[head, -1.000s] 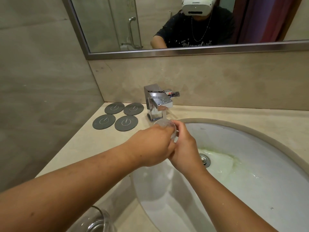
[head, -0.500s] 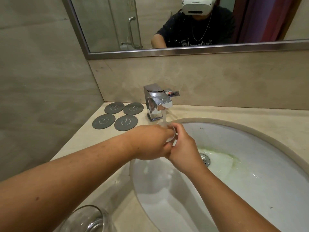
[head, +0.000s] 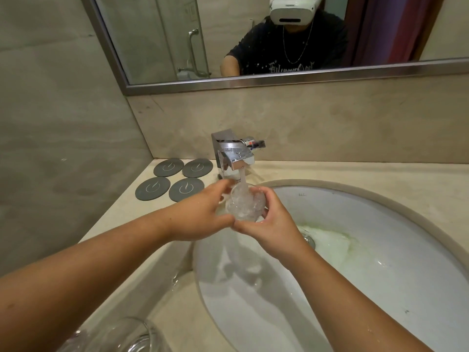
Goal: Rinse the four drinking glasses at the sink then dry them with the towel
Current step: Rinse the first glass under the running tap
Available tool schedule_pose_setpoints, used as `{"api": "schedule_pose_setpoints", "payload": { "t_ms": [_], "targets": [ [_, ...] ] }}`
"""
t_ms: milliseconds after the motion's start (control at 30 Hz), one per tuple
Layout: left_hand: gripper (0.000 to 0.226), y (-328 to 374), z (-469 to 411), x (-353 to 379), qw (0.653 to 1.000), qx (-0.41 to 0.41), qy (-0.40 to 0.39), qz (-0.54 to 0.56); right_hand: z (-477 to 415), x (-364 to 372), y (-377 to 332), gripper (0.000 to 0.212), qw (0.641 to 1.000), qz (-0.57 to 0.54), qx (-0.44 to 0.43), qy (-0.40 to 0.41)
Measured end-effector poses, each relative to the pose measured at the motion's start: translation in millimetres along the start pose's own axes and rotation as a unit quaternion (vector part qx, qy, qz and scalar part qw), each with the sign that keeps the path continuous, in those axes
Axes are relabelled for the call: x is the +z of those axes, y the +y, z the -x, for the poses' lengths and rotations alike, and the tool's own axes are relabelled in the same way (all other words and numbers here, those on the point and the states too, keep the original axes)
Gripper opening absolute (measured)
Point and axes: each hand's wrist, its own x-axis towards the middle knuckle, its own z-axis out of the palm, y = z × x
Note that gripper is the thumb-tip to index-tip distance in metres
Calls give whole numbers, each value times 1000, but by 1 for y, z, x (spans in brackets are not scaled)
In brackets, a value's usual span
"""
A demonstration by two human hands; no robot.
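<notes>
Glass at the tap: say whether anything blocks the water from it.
Nothing visible does. Left hand and right hand grip the glass by its sides; the stream from the faucet falls straight into its mouth.

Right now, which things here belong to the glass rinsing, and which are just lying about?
In use: the drinking glass, held under the water by the left hand and right hand; the faucet, running; the sink; a second glass waiting at the near counter edge.
Lying about: four dark coasters beside the faucet; the mirror.

dim warm indoor light, soft shadows in the sink [head: 380, 288], wide-angle bowing at edges, slight blur
</notes>
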Motion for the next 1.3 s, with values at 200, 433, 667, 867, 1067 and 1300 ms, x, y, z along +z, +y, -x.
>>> {"api": "schedule_pose_setpoints", "payload": {
  "t_ms": [200, 433, 667, 867, 1067, 1300],
  "targets": [
    [92, 4, -4, -7, 992, -40, -50, 105, -2, 3, 1, 72, 991, -101, 35, -83],
    [97, -5, -5, 0, 992, -14, -70, 100, -2, 0, -5, 60, 954, -253, 121, -108],
    [85, -4, -14, 8, 999, 15, 51, 2, -3, -6, -9, 63, 967, -216, 117, -65],
    [63, -6, -14, 5, 996, 14, 78, -43, -5, -20, -11, 38, 982, 177, -62, 16],
    [84, -3, -12, -11, 990, 50, 57, -117, -6, -25, -8, 7, 989, 116, 8, -96],
    [81, -7, -10, -13, 992, 63, 36, -101, -6, -22, -5, 47, 990, 35, 34, -136]
  ]
}}
